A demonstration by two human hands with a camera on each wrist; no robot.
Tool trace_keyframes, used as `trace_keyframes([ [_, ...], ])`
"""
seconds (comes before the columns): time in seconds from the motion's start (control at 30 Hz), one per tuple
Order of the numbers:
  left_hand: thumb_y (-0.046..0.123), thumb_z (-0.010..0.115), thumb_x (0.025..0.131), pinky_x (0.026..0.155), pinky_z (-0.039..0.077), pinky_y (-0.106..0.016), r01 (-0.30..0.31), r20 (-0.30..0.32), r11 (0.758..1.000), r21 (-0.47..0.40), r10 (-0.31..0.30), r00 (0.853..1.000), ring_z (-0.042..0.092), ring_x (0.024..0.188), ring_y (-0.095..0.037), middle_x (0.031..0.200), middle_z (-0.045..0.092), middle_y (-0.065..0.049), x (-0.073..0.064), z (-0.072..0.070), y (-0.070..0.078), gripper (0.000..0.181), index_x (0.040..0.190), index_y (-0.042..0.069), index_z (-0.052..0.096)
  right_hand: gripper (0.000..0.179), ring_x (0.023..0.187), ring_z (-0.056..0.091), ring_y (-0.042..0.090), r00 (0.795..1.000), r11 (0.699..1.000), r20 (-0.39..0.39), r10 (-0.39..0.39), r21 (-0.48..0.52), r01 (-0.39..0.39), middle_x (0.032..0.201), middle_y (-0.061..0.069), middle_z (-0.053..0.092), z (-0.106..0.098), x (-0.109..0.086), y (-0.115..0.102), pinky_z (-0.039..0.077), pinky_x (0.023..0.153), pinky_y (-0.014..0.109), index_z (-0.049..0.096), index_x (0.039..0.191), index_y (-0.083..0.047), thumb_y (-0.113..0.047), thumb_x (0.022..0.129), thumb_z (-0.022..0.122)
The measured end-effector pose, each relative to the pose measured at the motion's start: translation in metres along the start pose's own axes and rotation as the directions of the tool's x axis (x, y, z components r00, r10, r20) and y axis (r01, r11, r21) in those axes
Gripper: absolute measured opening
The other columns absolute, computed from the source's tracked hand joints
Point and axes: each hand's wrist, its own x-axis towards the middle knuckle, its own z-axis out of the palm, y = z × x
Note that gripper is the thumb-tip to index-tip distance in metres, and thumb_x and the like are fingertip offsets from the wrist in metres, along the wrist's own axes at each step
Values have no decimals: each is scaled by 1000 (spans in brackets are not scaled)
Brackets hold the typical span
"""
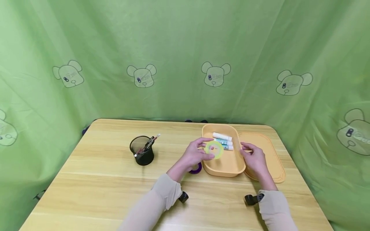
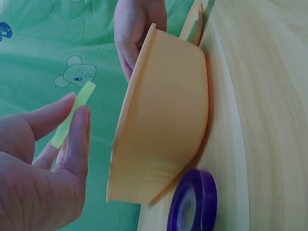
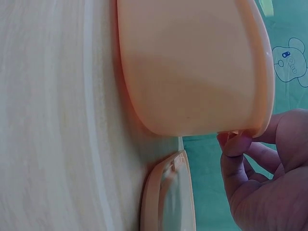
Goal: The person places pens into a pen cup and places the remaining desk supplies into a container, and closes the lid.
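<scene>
My left hand pinches a yellow-green roll of tape between thumb and fingers, above the left part of an orange plastic box. Seen from the left wrist, the roll is edge-on and higher than the box rim. At the opposite side, my right hand grips the box's right rim; the right wrist view has its fingertips curled at that edge. Inside the box, several white glue sticks with blue labels lie side by side toward the back.
A purple roll of tape is on the table just left of the box. The orange lid lies flat at the right, partly behind my right hand. Farther left stands a black mesh pen cup with pencils or pens. A green curtain hangs behind the table.
</scene>
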Motion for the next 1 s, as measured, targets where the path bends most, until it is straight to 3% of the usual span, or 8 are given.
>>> trace_keyframes([
  [0.2,-15,78,80,76,64,-28,19,-3,997,-75,-19,1000,62,77,-13,123,53,-9,8,18,1,68,139,18,65,41,87,61,13,1000,1000,-3,1,-7,-1,128,23,66,0,0,1,52,66,16,60,142,-1,-15,103,62],
  [0.33,-18,72,85,82,65,-32,23,4,992,-120,-23,1000,63,79,-13,123,52,-10,13,30,0,66,141,14,62,41,86,61,12,1000,1000,-7,-3,0,3,128,24,67,-1,0,1,53,65,16,60,142,-1,-15,103,63],
  [0.63,-23,64,87,81,65,-33,42,-20,988,-150,-45,999,65,72,-16,112,59,-12,25,50,-6,64,142,8,59,42,86,60,12,1000,1000,-5,7,6,-7,128,24,66,0,-1,0,53,64,17,60,142,0,-14,103,62],
  [1.0,-23,65,86,79,65,-33,64,-54,990,-128,-71,996,66,77,-22,110,55,-12,35,64,-12,63,142,5,58,41,86,59,15,1000,1000,-7,-11,-2,11,127,25,67,0,0,1,52,64,17,60,141,0,-13,103,63],
])
